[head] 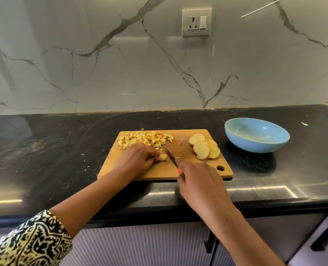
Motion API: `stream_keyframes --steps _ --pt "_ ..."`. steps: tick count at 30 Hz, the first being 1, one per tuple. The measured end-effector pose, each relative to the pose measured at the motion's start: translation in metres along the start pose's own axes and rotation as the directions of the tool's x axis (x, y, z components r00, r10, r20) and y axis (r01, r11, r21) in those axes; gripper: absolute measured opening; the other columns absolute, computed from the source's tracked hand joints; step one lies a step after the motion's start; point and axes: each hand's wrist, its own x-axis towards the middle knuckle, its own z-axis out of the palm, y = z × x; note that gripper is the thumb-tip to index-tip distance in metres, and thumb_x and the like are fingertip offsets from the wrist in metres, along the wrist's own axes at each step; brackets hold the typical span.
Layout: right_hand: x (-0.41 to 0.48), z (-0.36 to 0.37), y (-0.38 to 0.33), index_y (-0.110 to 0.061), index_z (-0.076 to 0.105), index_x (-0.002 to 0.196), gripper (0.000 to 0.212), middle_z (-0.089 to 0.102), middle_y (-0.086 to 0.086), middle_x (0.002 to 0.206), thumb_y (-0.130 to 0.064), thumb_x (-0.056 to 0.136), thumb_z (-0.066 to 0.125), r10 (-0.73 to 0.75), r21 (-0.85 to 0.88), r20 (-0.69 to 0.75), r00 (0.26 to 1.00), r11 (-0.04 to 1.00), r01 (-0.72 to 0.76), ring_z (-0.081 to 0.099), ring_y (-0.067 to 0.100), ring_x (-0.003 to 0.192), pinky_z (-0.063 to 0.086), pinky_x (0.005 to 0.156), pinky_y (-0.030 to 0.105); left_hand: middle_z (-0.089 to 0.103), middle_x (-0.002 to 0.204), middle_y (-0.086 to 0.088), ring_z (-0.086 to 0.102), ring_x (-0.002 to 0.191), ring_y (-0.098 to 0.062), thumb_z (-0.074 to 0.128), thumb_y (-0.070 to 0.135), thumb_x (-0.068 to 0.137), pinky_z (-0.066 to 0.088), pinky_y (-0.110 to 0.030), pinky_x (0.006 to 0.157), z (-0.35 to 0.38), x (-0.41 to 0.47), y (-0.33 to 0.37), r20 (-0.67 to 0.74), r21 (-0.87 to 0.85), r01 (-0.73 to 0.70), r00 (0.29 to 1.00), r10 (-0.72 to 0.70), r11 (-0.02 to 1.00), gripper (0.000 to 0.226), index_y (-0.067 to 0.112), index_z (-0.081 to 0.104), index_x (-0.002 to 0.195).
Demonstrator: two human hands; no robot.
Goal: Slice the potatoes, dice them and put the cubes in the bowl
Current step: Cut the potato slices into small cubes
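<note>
One head-worn camera looks forward and down. It sits close above the surface, facing the wall.

Left hand, right hand, both curled.

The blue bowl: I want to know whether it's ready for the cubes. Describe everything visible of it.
The blue bowl is wide and shallow, smooth like glazed ceramic or plastic, pale blue inside and out. It stands upright on the black counter, right of the wooden cutting board and apart from it. No potato shows inside. Nothing else touches it.
</note>
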Motion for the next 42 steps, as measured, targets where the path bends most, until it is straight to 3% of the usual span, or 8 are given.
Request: stream_keyframes --steps 10,18,23,27,33,37,40,42 --pt "0.001 0.020 -0.012 -0.024 0.027 0.150 0.050 0.062 0.000 0.105 -0.021 0.101 0.040 0.006 -0.062 0.045 0.999 0.998 -0.004 0.058 0.017 0.090 0.039 0.063 0.026 0.072 0.099 0.004 0.061 0.093 -0.008 0.073 0.035 0.080 0.051 -0.033 0.086 0.001 0.003 -0.006 -0.051 -0.085 0.096 0.994 -0.100 0.992 0.022 0.024 0.075 0.099" --pt "0.029 0.015 -0.026 -0.014 0.055 0.118 0.023 0.060 0.005 0.109 -0.014 0.100 0.040 0.005 -0.159 0.177 0.984 0.987 0.023 0.056 0.020 0.095 0.036 0.068 0.027 0.072 0.091 0.003 0.059 0.084 -0.009 0.072 0.034 0.082 0.048 -0.028 0.077 -0.004 0.004 -0.004 -0.049 -0.070 0.032 0.998 -0.036 0.997 0.018 0.024 0.076 0.096" --pt "0.008 0.005 -0.009 -0.021 0.047 0.136 0.037 0.052 -0.001 0.092 -0.018 0.099 0.045 -0.029 -0.144 0.226 0.974 0.988 0.063 0.049 0.015 0.079 0.031 0.053 0.021 0.061 0.099 0.000 0.052 0.088 -0.010 0.066 0.039 0.085 0.038 -0.021 0.073 0.001 0.001 -0.008 -0.046 0.005 0.050 0.998 -0.050 0.999 0.024 0.028 0.071 0.105" --pt "-0.007 0.000 0.004 -0.031 0.032 0.148 0.048 0.062 -0.003 0.099 -0.025 0.100 0.041 -0.057 -0.089 0.179 0.982 0.993 0.074 0.057 0.014 0.083 0.039 0.061 0.025 0.061 0.105 -0.002 0.052 0.092 -0.012 0.063 0.039 0.088 0.035 -0.021 0.075 0.003 0.003 -0.012 -0.087 0.064 0.092 0.992 -0.087 0.994 0.025 0.028 0.068 0.110" --pt "0.010 -0.012 0.026 -0.032 0.049 0.137 0.039 0.051 -0.016 0.066 -0.025 0.098 0.048 -0.002 0.082 0.026 1.000 0.997 0.000 0.046 0.002 0.049 0.035 0.043 0.015 0.064 0.112 -0.002 0.057 0.098 -0.013 0.062 0.032 0.090 0.042 -0.022 0.084 -0.002 0.001 -0.011 -0.074 -0.005 0.122 0.990 -0.122 0.993 0.033 0.028 0.062 0.122" --pt "0.034 -0.003 0.043 -0.028 0.050 0.139 0.042 0.049 -0.014 0.064 -0.023 0.097 0.051 -0.001 0.146 -0.105 0.994 0.989 0.016 0.045 0.004 0.052 0.038 0.050 0.019 0.068 0.115 0.005 0.059 0.103 -0.004 0.063 0.016 0.091 0.041 -0.013 0.088 -0.010 0.000 -0.008 -0.119 -0.199 0.104 0.984 -0.130 0.974 0.028 0.024 0.067 0.118" --pt "0.037 0.005 0.050 -0.026 0.054 0.134 0.040 0.044 -0.026 0.064 -0.021 0.095 0.057 -0.071 0.218 -0.084 0.994 0.972 0.087 0.046 0.004 0.050 0.039 0.054 0.016 0.068 0.115 0.004 0.061 0.103 -0.008 0.063 0.012 0.090 0.044 -0.018 0.090 -0.012 0.000 -0.016 -0.185 -0.262 0.145 0.963 -0.197 0.954 0.030 0.026 0.066 0.117" --pt "0.037 0.007 0.051 -0.026 0.059 0.130 0.037 0.059 -0.026 0.074 -0.020 0.093 0.059 -0.130 0.215 -0.078 0.988 0.966 0.144 0.050 -0.001 0.055 0.037 0.051 0.011 0.064 0.118 0.002 0.058 0.107 -0.012 0.064 0.014 0.090 0.046 -0.024 0.090 -0.013 0.000 -0.019 -0.253 -0.263 0.147 0.943 -0.215 0.953 0.036 0.028 0.063 0.122"
